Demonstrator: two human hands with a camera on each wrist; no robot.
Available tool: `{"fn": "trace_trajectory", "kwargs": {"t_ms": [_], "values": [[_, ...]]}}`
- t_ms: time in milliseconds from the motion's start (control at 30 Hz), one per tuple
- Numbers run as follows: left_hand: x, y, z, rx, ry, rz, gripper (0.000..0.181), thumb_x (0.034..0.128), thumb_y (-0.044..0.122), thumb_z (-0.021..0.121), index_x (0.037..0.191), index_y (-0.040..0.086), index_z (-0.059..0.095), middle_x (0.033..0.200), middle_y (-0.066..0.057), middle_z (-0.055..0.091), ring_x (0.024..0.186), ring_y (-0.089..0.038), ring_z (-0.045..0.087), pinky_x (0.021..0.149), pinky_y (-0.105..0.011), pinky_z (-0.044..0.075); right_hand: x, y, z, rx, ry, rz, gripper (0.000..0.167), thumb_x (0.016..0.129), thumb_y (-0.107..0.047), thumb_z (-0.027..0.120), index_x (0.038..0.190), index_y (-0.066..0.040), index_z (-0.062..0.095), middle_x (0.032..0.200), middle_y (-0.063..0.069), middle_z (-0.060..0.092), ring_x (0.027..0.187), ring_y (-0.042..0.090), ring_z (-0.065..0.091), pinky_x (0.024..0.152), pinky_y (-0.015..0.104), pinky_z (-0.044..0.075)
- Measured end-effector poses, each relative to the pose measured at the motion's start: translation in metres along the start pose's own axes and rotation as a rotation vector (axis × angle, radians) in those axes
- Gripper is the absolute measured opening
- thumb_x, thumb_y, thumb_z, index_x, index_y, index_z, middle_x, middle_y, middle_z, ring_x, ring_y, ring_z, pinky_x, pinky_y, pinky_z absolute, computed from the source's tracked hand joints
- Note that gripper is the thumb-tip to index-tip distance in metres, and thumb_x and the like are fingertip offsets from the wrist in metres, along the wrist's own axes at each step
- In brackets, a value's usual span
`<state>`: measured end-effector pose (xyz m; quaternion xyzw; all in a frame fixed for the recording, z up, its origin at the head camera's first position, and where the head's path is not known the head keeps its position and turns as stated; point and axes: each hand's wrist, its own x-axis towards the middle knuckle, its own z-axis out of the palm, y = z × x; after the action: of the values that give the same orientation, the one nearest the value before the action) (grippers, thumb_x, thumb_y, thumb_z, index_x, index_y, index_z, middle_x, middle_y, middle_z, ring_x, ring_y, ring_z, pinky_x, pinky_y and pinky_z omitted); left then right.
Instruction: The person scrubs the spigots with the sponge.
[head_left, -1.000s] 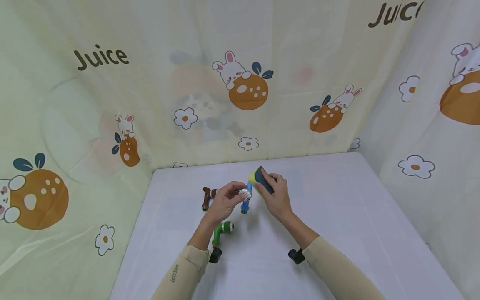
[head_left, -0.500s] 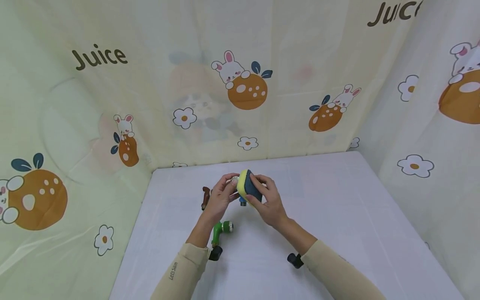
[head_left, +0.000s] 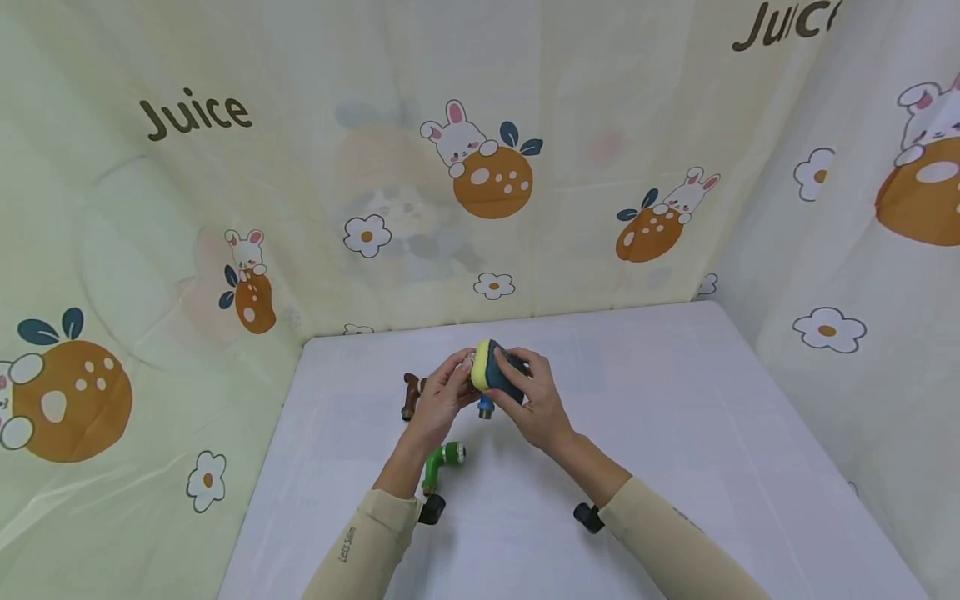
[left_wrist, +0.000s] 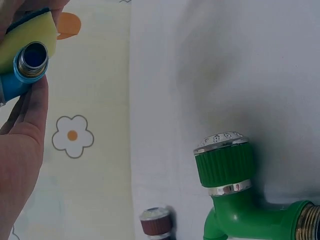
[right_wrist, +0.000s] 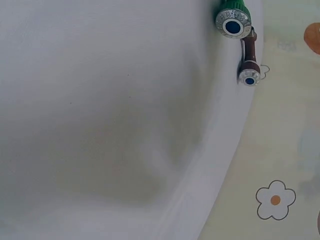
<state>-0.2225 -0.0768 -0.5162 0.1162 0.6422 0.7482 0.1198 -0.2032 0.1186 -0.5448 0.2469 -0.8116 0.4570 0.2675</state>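
In the head view my left hand (head_left: pixel 441 402) grips a blue hose nozzle (head_left: pixel 486 406), whose threaded end points down toward me. My right hand (head_left: pixel 536 398) holds a yellow and dark blue sponge (head_left: pixel 481 365) against the nozzle's dial end, which the sponge and fingers mostly hide. Seen from the left wrist, the yellow side of the sponge (left_wrist: pixel 45 35) lies against the blue nozzle (left_wrist: pixel 17 86), and its open threaded mouth faces the camera. Neither hand shows in the right wrist view.
A green nozzle (head_left: pixel 442 463) lies on the white table (head_left: pixel 645 400) near my left forearm. Behind my left hand lies a brown nozzle (head_left: pixel 410 396). A printed curtain (head_left: pixel 585 217) stands along the table's back and sides. Black wrist cameras (head_left: pixel 588 517) sit under the sleeves.
The sponge has moved left from beside the blue nozzle onto its dial end, covering the dial. Over the last half second both hands stay nearly in place, with a slight shift.
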Motion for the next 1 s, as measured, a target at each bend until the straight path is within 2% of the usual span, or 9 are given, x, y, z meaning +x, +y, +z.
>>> {"fn": "trace_trajectory", "kwargs": {"t_ms": [100,367,600,833,1000], "values": [[0.001,-0.001,-0.001,0.0,-0.006,-0.002,0.042,0.1113,0.038,0.048,0.146,0.015,0.056,0.131,-0.012,0.067,0.108,-0.015,0.073,0.097,-0.033,0.059,0.0,0.002,0.0,-0.02,-0.002,-0.003,0.068,0.089,-0.019,0.084,0.151,-0.019,0.055,0.145,0.016,0.049,0.13,0.032,0.045,0.096,0.042,0.052],[-0.001,-0.002,-0.002,-0.012,-0.03,-0.005,0.039,0.112,0.035,0.047,0.145,0.016,0.057,0.131,-0.012,0.067,0.113,-0.017,0.072,0.104,-0.037,0.057,-0.001,0.006,0.0,-0.012,-0.024,0.055,0.066,0.089,-0.019,0.084,0.149,-0.018,0.057,0.146,0.016,0.048,0.131,0.033,0.044,0.098,0.048,0.053],[-0.002,0.003,0.0,-0.004,-0.03,-0.007,0.041,0.112,0.034,0.047,0.147,0.014,0.056,0.134,-0.014,0.064,0.112,-0.018,0.072,0.103,-0.037,0.057,0.001,0.006,-0.001,-0.006,0.002,0.054,0.066,0.086,-0.017,0.086,0.147,-0.019,0.059,0.142,0.019,0.048,0.129,0.035,0.043,0.097,0.055,0.053],[-0.004,0.01,0.001,0.018,-0.045,0.008,0.045,0.1108,0.036,0.05,0.149,0.013,0.055,0.148,-0.016,0.058,0.128,-0.029,0.065,0.112,-0.046,0.05,-0.001,0.012,-0.001,-0.025,0.036,0.098,0.064,0.085,-0.017,0.087,0.144,-0.016,0.062,0.138,0.022,0.049,0.127,0.036,0.042,0.095,0.052,0.053],[-0.005,0.012,0.0,0.02,-0.057,0.0,0.045,0.1104,0.035,0.052,0.149,0.012,0.056,0.149,-0.017,0.057,0.132,-0.034,0.063,0.114,-0.049,0.048,-0.001,0.017,-0.002,-0.053,0.034,0.098,0.062,0.085,-0.016,0.087,0.143,-0.014,0.064,0.137,0.025,0.05,0.124,0.038,0.043,0.093,0.053,0.052]]}}
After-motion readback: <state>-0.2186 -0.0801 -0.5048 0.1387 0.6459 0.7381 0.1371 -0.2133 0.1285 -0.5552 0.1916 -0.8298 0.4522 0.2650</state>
